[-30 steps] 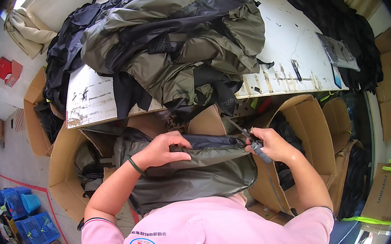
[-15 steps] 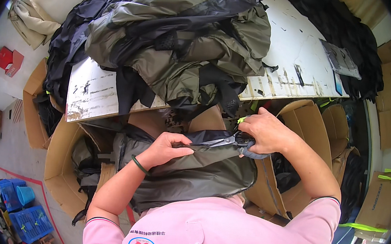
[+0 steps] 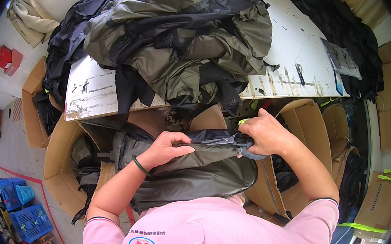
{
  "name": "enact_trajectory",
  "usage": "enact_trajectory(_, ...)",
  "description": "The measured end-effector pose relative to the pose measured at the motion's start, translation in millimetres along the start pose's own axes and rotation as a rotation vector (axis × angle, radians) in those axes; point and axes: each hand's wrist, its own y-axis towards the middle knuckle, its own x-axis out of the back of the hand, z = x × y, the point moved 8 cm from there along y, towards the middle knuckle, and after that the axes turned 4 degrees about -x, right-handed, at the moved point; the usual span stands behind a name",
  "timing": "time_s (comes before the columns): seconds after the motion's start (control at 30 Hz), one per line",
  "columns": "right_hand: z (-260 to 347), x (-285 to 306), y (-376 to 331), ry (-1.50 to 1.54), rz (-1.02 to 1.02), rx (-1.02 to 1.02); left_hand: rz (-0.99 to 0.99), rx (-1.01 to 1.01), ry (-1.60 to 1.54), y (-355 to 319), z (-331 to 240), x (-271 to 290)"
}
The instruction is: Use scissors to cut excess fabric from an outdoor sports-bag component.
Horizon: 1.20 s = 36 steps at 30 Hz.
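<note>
An olive and black jacket (image 3: 190,174) lies across my lap, in front of the white table (image 3: 89,92). My left hand (image 3: 166,148), a dark green band on its wrist, presses on the garment's upper edge with the fingers curled onto the cloth. My right hand (image 3: 264,135) is closed over the jacket's dark right end, gripping a bunched fold; a small grey tool's tip peeks out under it. A large heap of similar olive and black jackets (image 3: 175,39) covers the table just beyond my hands.
Open cardboard boxes stand around me: one at my left (image 3: 57,164) holding dark garments, others at my right (image 3: 309,129). More black clothing (image 3: 351,43) is piled at the table's far right. Blue plastic baskets (image 3: 24,213) sit on the floor, lower left.
My right hand, first held out with a thin tool pointing left, has dropped onto the jacket's right end and closed on it. My left hand stayed put on the cloth.
</note>
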Motion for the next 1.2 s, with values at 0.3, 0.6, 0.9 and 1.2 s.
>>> enact_trajectory(0.3,3,-11,5,0.039,0.054,-0.008,-0.021,-0.022,-0.015,-3,-4,0)
enact_trajectory(0.6,12,-9,4,0.066,0.001,0.004,0.025,0.001,-0.02,-1,1,-2)
enact_trajectory(0.9,10,-19,6,0.067,0.132,-0.032,0.026,-0.019,-0.056,-2,1,-7)
enact_trajectory(1.2,17,-8,8,0.058,0.057,-0.001,0.047,0.016,-0.046,-3,-3,-8)
